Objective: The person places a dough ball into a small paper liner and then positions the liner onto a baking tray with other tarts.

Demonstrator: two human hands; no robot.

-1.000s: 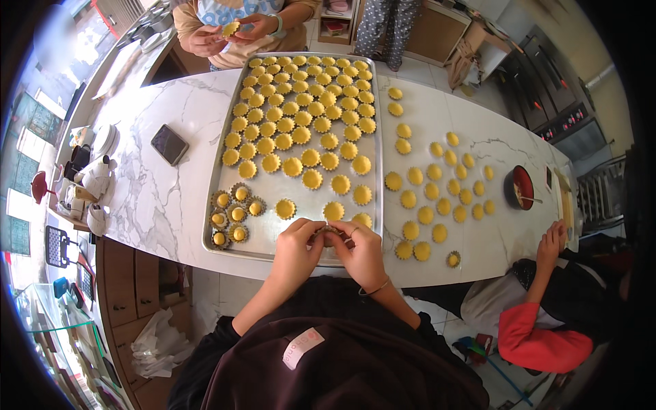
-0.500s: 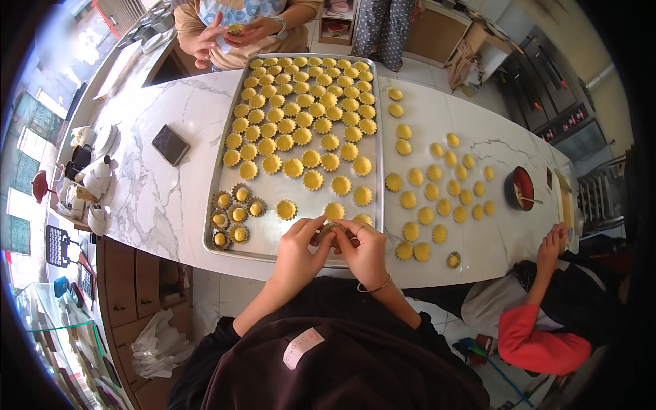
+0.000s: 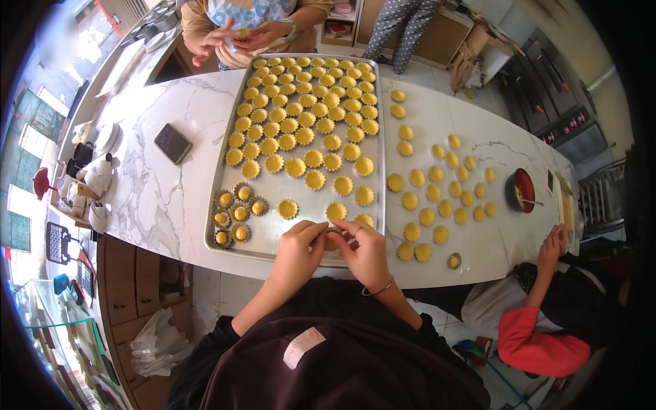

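Observation:
My left hand [image 3: 299, 247] and my right hand [image 3: 367, 254] meet at the near edge of a metal baking tray [image 3: 311, 203]. Between their fingertips they pinch a small tart mould with yellow dough [image 3: 332, 243], partly hidden by the thumbs and fingers. Just beyond my fingers lies a dough-lined tart mould [image 3: 335, 211]. Many more fluted moulds lined with yellow dough [image 3: 305, 119] fill the far part of the tray in rows. Near the tray's left corner, several moulds hold round dough balls [image 3: 240, 213].
More yellow dough pieces [image 3: 435, 173] lie on the marble table [image 3: 478, 236] at right, with one mould [image 3: 454, 260] near the edge. A bowl with a spoon [image 3: 523, 186] and a dark phone [image 3: 173, 143] also stand there. Across, a co-worker's hands [image 3: 256, 35] work dough; a red-sleeved person [image 3: 540, 342] sits right.
My hands have lowered slightly, and the mould between them has shifted a little with my fingers. Across the table, the co-worker's hands have moved slightly, and the person in patterned trousers has shifted right.

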